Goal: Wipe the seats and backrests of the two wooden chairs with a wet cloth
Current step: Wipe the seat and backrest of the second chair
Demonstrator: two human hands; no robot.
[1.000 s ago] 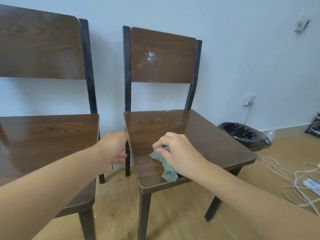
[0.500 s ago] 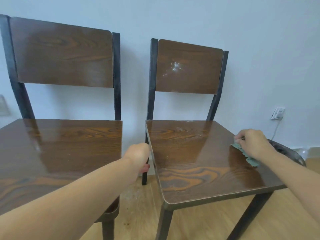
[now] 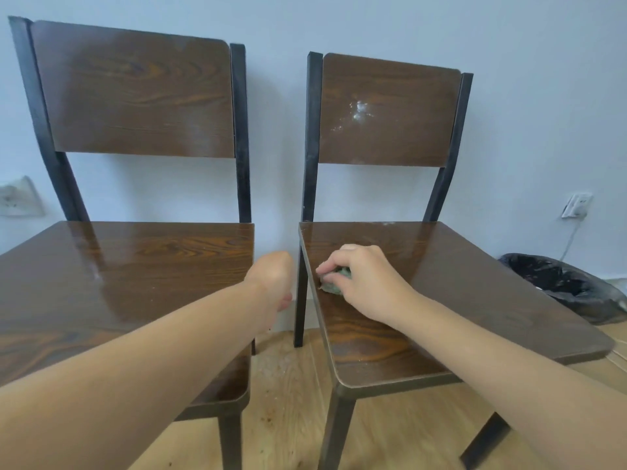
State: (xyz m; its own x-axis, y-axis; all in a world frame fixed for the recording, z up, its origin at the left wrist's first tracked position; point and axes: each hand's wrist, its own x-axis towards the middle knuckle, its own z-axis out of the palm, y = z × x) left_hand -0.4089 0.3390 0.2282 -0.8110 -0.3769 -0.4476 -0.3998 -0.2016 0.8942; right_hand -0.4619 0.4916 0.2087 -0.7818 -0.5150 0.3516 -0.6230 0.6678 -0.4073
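Two dark wooden chairs with black metal frames stand side by side against the wall. My right hand (image 3: 364, 279) presses a bunched green cloth (image 3: 334, 283) onto the right chair's seat (image 3: 458, 286), near its left edge. White smudges mark the right chair's backrest (image 3: 386, 110). My left hand (image 3: 273, 283) hangs in the gap between the chairs with its fingers curled under and holds nothing that I can see. The left chair's seat (image 3: 118, 266) and backrest (image 3: 135, 93) look glossy.
A bin lined with a black bag (image 3: 563, 286) sits on the floor right of the right chair. A wall socket with a plug and cable (image 3: 575, 205) is above it; another socket (image 3: 18, 198) is at far left. The floor is light wood.
My right hand has swept the cloth from the seat's right edge across to its left edge. My left hand has stayed in the gap between the chairs.
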